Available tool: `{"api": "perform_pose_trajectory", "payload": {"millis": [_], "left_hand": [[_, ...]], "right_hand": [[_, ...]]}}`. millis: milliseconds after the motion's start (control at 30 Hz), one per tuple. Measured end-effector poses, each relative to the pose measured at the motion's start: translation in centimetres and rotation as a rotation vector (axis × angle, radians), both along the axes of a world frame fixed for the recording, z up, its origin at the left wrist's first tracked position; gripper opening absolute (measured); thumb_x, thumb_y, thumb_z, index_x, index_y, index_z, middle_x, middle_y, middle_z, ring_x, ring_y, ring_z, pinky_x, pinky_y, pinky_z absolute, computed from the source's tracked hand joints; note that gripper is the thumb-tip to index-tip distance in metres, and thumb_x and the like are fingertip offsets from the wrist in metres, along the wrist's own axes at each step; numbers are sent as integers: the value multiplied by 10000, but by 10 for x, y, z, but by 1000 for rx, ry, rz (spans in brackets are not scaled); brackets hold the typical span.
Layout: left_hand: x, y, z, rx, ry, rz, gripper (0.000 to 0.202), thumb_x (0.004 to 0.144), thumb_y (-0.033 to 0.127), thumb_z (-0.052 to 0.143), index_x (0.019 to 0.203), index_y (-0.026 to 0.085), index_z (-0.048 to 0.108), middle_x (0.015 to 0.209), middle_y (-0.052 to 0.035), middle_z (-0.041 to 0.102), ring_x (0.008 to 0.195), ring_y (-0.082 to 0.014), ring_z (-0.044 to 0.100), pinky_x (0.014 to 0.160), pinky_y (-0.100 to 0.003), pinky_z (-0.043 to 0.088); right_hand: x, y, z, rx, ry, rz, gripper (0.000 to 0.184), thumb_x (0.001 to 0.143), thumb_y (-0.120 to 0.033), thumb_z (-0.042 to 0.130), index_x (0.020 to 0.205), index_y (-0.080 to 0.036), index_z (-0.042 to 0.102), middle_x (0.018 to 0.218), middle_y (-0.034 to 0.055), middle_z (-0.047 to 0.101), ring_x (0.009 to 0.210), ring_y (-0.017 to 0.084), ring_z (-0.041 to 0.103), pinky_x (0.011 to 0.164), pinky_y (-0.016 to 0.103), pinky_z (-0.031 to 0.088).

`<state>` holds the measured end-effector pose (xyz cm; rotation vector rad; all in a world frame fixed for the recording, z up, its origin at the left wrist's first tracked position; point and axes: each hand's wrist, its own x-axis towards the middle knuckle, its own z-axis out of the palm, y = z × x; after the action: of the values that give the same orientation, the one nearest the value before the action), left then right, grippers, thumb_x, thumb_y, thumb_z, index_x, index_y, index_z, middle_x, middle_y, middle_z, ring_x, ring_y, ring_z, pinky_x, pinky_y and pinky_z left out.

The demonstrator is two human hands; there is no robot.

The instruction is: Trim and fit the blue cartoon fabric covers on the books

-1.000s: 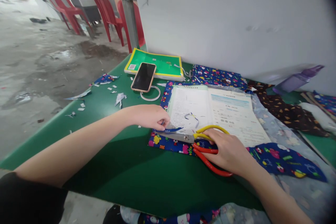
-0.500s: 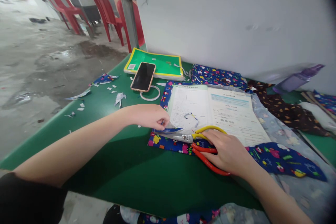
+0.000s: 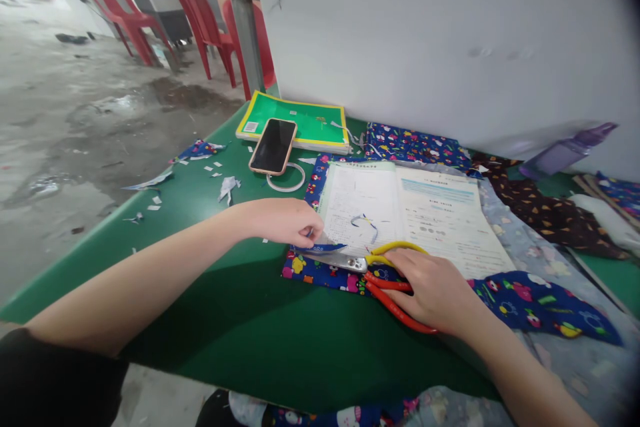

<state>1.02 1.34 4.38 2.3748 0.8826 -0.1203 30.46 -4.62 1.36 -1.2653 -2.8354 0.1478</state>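
My right hand (image 3: 435,290) is closed through the handles of a pair of scissors (image 3: 356,263), one handle yellow and one red. Their blades point left, along the near edge of a blue printed fabric (image 3: 325,278), and look nearly closed. At the blade tips my left hand (image 3: 300,225) pinches a narrow blue fabric strip (image 3: 327,247). An open book (image 3: 435,213) lies on top of the fabric, behind the scissors. A thin curled offcut (image 3: 367,223) rests on its left page. The exact cutting point is hidden by my left fingers and the strip.
On the green table (image 3: 240,340) a phone (image 3: 273,147) leans on a green book (image 3: 310,123), beside a white cable loop (image 3: 287,180). Fabric scraps (image 3: 229,188) lie at left. A purple bottle (image 3: 565,153) and brown patterned cloth (image 3: 535,203) are at right, near the white wall.
The scissors' handles have come slightly closer together and the blades have closed a little on the fabric edge. My left hand stays in place.
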Motion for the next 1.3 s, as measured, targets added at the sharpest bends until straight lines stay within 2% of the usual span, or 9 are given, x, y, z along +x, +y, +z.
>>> {"api": "perform_pose_trajectory", "payload": {"millis": [467,933,1067,1300], "left_hand": [[1,-2,4,-2,8,11,106,782,182,516,721,178,602,646,17,559,571,-94,462,541,-228,302],[1,-1,4,23,26,18,109,790,189,511,748,179,611,687,8,573,603,-99,472,554,-230,295],[1,-2,4,35,9,14,108,782,184,514,738,179,611,686,10,569,603,-98,472,551,-228,293],[-1,-1,4,95,-55,39,114,781,182,493,710,181,583,656,11,564,586,-99,479,554,-233,307]], "right_hand": [[-1,-1,0,3,-13,-10,318,821,-364,533,1070,-175,589,1053,94,658,964,259,617,780,409,527],[-1,-1,-2,-86,-24,-21,322,822,-313,527,1099,-156,574,1074,108,638,988,267,601,800,426,522],[-2,-2,-1,-78,7,-31,327,824,-332,532,1100,-157,561,1082,102,633,996,262,594,821,429,513],[-2,-4,0,-74,43,-94,341,826,-432,525,1060,-186,557,1052,80,640,956,259,603,769,422,526]]}}
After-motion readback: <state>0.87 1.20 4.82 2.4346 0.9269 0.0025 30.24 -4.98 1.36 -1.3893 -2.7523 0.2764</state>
